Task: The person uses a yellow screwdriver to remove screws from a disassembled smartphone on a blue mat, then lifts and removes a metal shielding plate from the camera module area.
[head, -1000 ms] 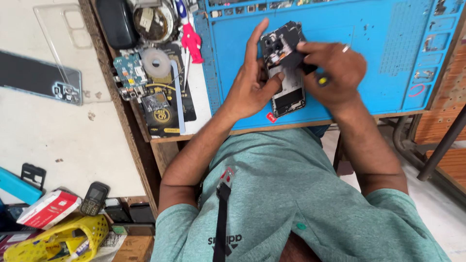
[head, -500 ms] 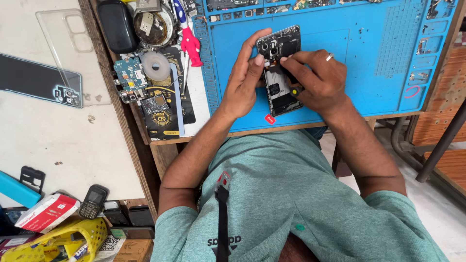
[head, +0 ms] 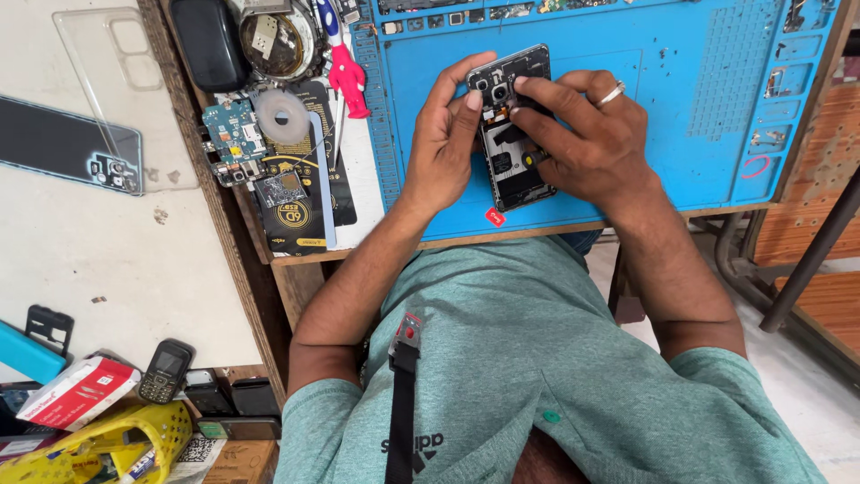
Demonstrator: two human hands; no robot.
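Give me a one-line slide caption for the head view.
Both hands, left and right, grip an opened phone over a blue work mat.

Green tee — ring [head: 611, 92], black strap [head: 401, 412]

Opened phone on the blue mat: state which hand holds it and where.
Both: left hand grips the opened phone along its left edge; right hand presses fingers on its top and middle.

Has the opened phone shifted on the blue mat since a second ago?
Yes. The opened phone now lies closer to the blue mat's near edge and small red sticker, with both hands over it.
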